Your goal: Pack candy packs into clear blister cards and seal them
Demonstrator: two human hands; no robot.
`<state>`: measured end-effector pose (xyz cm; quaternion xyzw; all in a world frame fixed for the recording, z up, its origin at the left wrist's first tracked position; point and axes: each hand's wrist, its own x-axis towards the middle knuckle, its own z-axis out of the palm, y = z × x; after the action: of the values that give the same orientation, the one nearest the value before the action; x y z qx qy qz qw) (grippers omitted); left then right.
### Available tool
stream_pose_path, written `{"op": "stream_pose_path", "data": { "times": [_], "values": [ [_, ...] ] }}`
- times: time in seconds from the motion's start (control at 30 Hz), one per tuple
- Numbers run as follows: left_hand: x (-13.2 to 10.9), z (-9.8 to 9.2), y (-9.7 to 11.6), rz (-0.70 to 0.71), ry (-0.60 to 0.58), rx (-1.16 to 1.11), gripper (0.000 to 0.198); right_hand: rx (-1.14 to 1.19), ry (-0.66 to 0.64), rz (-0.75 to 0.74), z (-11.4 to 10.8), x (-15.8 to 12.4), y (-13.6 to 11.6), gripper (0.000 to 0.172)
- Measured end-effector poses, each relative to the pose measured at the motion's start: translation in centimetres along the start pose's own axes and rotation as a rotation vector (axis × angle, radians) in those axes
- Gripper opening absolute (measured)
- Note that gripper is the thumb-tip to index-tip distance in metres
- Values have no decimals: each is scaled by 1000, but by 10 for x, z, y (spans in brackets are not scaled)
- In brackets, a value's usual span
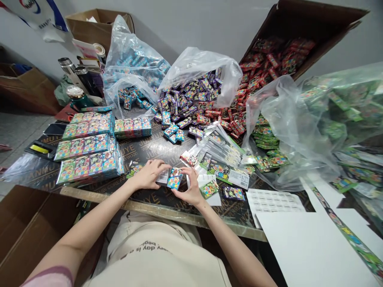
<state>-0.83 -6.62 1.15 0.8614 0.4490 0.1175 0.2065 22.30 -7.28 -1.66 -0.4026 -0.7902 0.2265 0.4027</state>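
Beige clothing fills lower centre; mid-frame, a blue candy packet is pinched by the right hand, apparently being fitted to a barcoded wrapper held by the left hand; alignment is probably needed next.

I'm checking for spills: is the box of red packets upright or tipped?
Tipped: the box opens sideways, red packets trailing onto the table.

Single head-worn view, near, facing forward and down over worktable
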Motion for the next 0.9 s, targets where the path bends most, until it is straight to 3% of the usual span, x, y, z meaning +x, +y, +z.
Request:
{"op": "stream_pose_path", "data": {
  "times": [0.07,0.23,0.4,0.5,0.6,0.67,0.77,0.83,0.9],
  "values": [
    [5,-1,3,2,-42,56,82,-30,3,-1,2,-4,-1,55],
    [8,5,3,-21,22,3,96,8,10,5,-3,-4,-2,51],
    [5,14,1,-6,12,-52,105,145,-145,-16,-5,9,8,52],
    [4,16,1,-29,40,-69,111,112,-280,-62,-5,17,12,69],
    [3,14,0,-111,125,-97,116,22,-169,-7,-4,17,8,87],
    [2,12,-2,-139,157,-109,117,12,-130,8,-2,19,3,77],
    [3,12,-3,-139,170,-105,112,-24,-180,-18,1,40,10,47],
    [5,14,-1,-123,153,-77,101,-147,-46,50,-1,72,31,34],
    [7,18,5,-97,105,-24,83,-338,116,166,-7,112,61,34]
  ]
}}
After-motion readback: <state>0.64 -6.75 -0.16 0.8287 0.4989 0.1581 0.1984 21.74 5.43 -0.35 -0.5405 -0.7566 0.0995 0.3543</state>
